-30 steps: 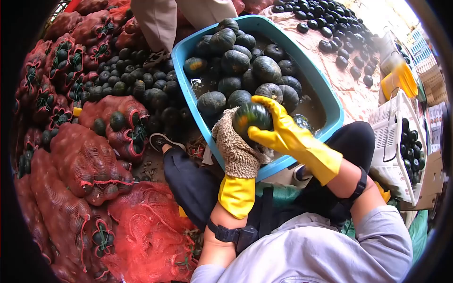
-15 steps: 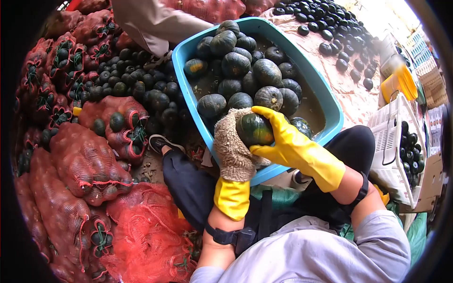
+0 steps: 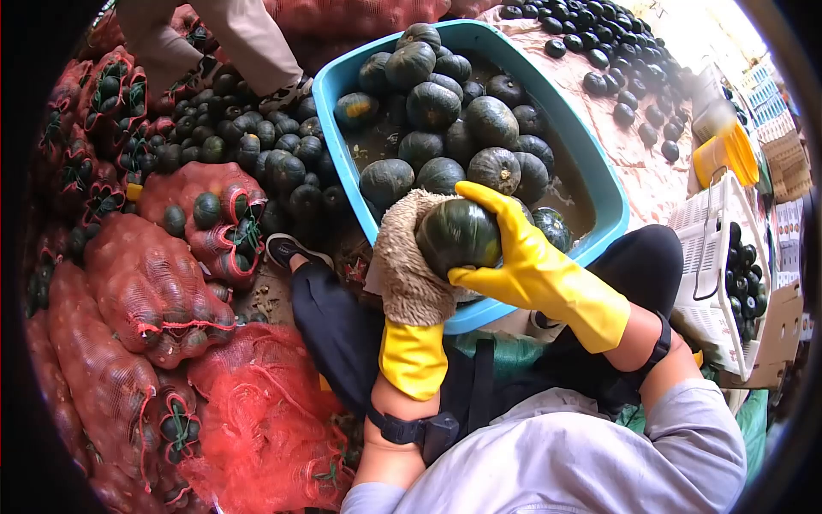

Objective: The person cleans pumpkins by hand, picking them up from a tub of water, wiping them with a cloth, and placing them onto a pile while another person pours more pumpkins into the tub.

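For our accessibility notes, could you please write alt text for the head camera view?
A person's left hand, in a fuzzy beige mitt over a yellow glove, and right hand, in a yellow glove, grip one dark green squash above a blue tub of squashes. Red mesh sacks of squash lie at left.

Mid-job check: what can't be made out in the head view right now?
Head view only:
Held squash: underside hidden by mitted left hand and right hand.
Blue tub floor: under murky water, squashes.
Far squashes on cloth: too small.
Other person: only a sleeve, cut by top edge.
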Demonstrator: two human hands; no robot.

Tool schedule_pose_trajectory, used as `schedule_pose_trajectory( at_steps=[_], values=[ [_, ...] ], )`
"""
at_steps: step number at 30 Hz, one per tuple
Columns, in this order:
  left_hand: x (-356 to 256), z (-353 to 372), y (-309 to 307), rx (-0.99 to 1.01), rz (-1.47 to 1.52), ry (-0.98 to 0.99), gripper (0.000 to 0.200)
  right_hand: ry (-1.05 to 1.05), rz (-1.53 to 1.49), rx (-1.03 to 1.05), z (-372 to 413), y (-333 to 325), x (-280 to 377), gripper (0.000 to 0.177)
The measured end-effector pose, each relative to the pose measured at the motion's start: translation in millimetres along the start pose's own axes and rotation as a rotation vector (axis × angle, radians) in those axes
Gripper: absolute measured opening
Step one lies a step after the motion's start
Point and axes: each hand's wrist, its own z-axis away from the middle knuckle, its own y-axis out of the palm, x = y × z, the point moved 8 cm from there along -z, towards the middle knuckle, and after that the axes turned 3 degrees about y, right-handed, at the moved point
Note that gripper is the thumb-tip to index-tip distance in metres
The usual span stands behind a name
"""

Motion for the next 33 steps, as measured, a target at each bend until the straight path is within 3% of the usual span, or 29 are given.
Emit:
schedule_pose_trajectory(
  at_steps=[1, 2, 3, 5, 6, 7, 9, 10, 11, 13, 14, 15, 16, 17, 18, 19, 20, 21, 22, 23, 24, 26, 27, 29, 30, 31, 33],
  values=[
    [3, 0, 1, 0.024, 0.061, -0.003, 0.026, 0.199, -0.228, 0.049, -1, 6, -10, 0.095],
    [26, 0, 8, -0.051, 0.338, -0.142, 0.022, 0.358, -0.272, 0.118, -6, 7, -21, 0.092],
    [48, 2, 15, -0.168, 0.619, -0.264, 0.018, 0.323, -0.53, 0.051, -11, 21, -47, 0.093],
    [69, 6, 41, -0.365, 1.25, -0.628, 0.02, 0.458, -0.307, -0.086, -16, 17, -70, 0.094],
    [69, 3, 36, -0.472, 1.063, -0.639, 0.03, 0.296, -0.183, -0.083, -20, 12, -63, 0.094],
    [68, 7, 37, -0.488, 1.079, -0.674, 0.021, 0.14, -0.064, -0.08, -20, 9, -56, 0.094],
    [10, -10, 8, -0.134, 0.136, -0.102, 0.022, -0.328, 0.26, -0.163, -9, -7, -3, 0.098],
    [-26, -10, 0, -0.061, -0.278, 0.209, 0.031, -0.223, 0.277, -0.042, -9, -7, 4, 0.098],
    [-35, -8, -4, -0.032, -0.397, 0.262, 0.044, -0.115, 0.291, 0.081, -7, -4, 4, 0.097],
    [-25, -6, -9, 0.033, -0.116, 0.173, 0.035, 0.002, 0.053, 0.088, -4, -1, -9, 0.096],
    [-7, -2, -6, 0.004, -0.184, 0.116, 0.029, 0.054, -0.067, 0.089, -4, 0, -13, 0.095],
    [10, 2, -4, -0.02, -0.251, 0.057, 0.024, 0.249, -0.304, 0.128, -5, 5, -22, 0.091],
    [10, 2, 2, -0.005, -0.476, 0.131, 0.024, 0.347, -0.597, 0.066, -6, 15, -40, 0.09],
    [18, 1, 5, -0.036, -0.411, 0.081, 0.023, 0.444, -0.888, 0.003, -5, 29, -57, 0.089],
    [22, -2, 6, -0.07, -0.345, 0.034, 0.023, 0.48, -0.782, -0.05, -4, 26, -55, 0.086],
    [38, -3, 11, -0.144, 0.016, -0.136, 0.024, 0.521, -0.677, -0.098, -3, 23, -53, 0.084],
    [55, -1, 21, -0.211, 0.38, -0.306, 0.025, 0.429, -0.346, -0.096, -10, 11, -56, 0.085],
    [35, -4, 17, -0.152, 0.133, -0.193, 0.026, 0.336, -0.02, -0.093, -12, 3, -55, 0.085],
    [16, -5, 15, -0.124, -0.115, -0.077, 0.029, 0.074, 0.182, -0.134, -10, -4, -34, 0.088],
    [-14, -7, 6, -0.087, -0.306, 0.188, 0.035, -0.203, 0.141, -0.038, -4, -3, -17, 0.092],
    [-28, -7, -2, -0.021, -0.317, 0.205, 0.034, -0.225, 0.159, -0.027, 1, -4, -8, 0.092],
    [-25, -6, -1, 0.056, -0.182, 0.134, 0.027, -0.18, 0.068, -0.017, 4, -2, -4, 0.092],
    [-23, -5, -1, 0.091, -0.117, 0.094, 0.024, 0.092, -0.233, 0.056, -2, 5, -21, 0.086],
    [43, 2, 21, -0.232, 0.739, -0.341, 0.027, 0.314, -0.348, -0.002, -17, 13, -45, 0.081],
    [69, 10, 35, -0.466, 1.097, -0.517, 0.036, 0.306, -0.263, -0.049, -21, 14, -51, 0.078],
    [64, 12, 43, -0.568, 1.269, -0.669, 0.025, 0.1, 0.024, -0.237, -27, 11, -62, 0.078],
    [50, 7, 49, -0.457, 1.207, -0.759, 0.029, -0.271, 0.278, -0.518, -19, -2, -40, 0.074]
  ],
)
